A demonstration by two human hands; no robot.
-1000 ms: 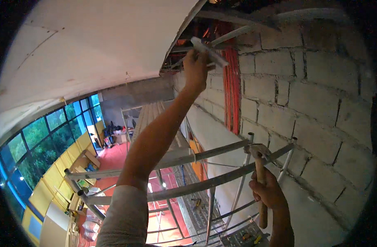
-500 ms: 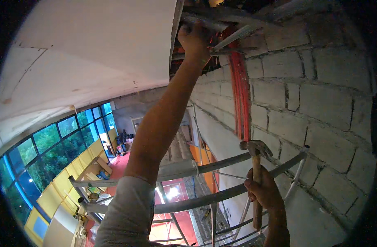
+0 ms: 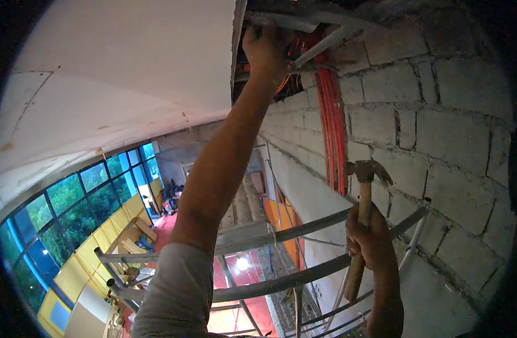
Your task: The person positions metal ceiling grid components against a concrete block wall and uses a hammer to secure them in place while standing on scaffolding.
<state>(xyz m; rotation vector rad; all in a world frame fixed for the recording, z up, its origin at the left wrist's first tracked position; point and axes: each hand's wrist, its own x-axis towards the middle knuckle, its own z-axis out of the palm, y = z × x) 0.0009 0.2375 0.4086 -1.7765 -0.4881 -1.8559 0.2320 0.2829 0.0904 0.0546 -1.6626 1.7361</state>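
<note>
My right hand [image 3: 368, 236] is closed round the wooden handle of a claw hammer [image 3: 367, 177], at the right beside the block wall. The hammer stands nearly upright, its metal head above my fist. High up, my left arm reaches into a dark opening [image 3: 295, 84] between the white ceiling panel [image 3: 157, 50] and the wall. There my left hand [image 3: 264, 53] has its fingers curled against a grey metal channel [image 3: 292, 22]. Shadow hides what those fingers hold. A thin metal bar [image 3: 326, 46] slants past the hand on its right.
Red conduits [image 3: 332, 124] run down the grey block wall [image 3: 439, 135] on the right. Curved scaffold rails [image 3: 292, 280] cross below my arms. Far below lies a red floor [image 3: 162, 225], with a bright lamp [image 3: 242, 263] glowing. Windows [image 3: 72, 194] and yellow panels [image 3: 84, 253] line the left.
My right hand has risen with the hammer, which now sits higher and slightly further right. My left hand stays in the ceiling opening, nearly where it was.
</note>
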